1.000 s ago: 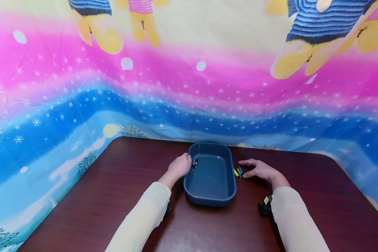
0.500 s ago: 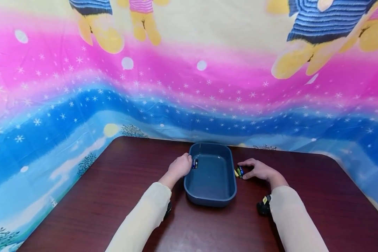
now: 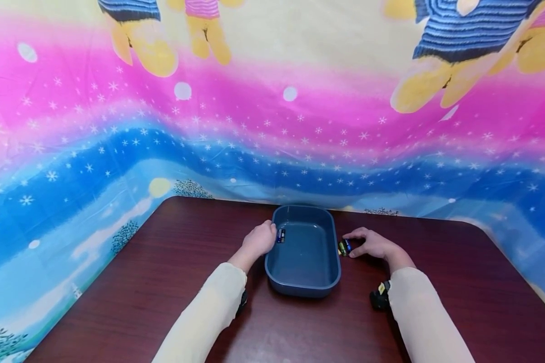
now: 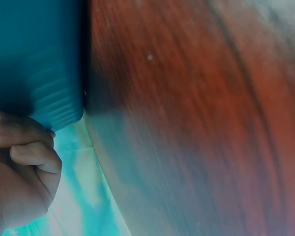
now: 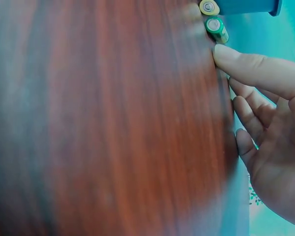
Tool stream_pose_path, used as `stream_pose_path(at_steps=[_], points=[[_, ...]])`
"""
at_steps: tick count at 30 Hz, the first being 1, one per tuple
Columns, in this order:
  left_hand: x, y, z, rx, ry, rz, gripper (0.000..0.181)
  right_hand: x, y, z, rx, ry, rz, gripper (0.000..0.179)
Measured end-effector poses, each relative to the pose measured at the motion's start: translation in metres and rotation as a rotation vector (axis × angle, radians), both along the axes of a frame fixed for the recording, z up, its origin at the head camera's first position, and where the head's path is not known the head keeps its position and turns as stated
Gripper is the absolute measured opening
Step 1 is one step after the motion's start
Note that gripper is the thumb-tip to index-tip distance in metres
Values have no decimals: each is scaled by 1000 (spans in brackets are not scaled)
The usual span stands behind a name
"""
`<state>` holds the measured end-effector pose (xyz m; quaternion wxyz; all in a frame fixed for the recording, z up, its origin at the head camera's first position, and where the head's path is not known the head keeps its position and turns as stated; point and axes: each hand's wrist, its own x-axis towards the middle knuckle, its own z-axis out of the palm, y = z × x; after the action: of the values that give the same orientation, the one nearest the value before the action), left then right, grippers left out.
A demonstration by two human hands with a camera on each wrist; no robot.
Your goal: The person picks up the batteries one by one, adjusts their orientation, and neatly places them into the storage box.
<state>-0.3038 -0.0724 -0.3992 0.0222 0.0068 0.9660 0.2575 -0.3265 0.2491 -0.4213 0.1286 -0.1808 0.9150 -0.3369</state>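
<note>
In the head view, a grey-blue plastic bin (image 3: 303, 290) stands on the table at the far side. My left hand (image 3: 260, 239) grips its left rim with curled fingers (image 4: 37, 155). Batteries (image 3: 281, 236) lie inside along the left wall, close to that hand. Just outside the right wall is a small row of batteries, with a blue battery (image 3: 348, 245) nearest my right hand (image 3: 376, 246). Thumb and index finger bracket that battery at its two ends. In the right wrist view, the ends of a green battery (image 5: 217, 28) and a yellow battery (image 5: 209, 7) show beside the thumb.
The dark red-brown wooden table (image 3: 131, 292) has rounded far corners. A patterned cloth (image 3: 236, 126) hangs right behind its back edge. A black device (image 3: 380, 297) sits under the right wrist.
Beside the bin, the batteries have drawn closer together, and less of the yellow one shows. My right hand has shifted very slightly left; the left hand and the bin stay put.
</note>
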Motion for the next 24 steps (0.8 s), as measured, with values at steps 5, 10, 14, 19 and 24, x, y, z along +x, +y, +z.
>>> stream_pose_path(at_steps=[5, 10, 14, 19, 24], points=[[0, 0, 0, -3, 1, 2, 43, -1, 0, 1, -90, -24, -55, 53], [0, 1, 0, 2, -6, 4, 44, -1, 5, 2, -237, -102, -172, 58], [0, 3, 1, 4, -9, 6, 45, 0, 9, 4, -357, -158, -265, 61], [0, 7, 1, -2, -11, 4, 45, 0, 12, 7, -426, -181, -304, 62], [0, 15, 3, -4, -13, -21, 45, 1, 13, 11, -455, -189, -296, 62]])
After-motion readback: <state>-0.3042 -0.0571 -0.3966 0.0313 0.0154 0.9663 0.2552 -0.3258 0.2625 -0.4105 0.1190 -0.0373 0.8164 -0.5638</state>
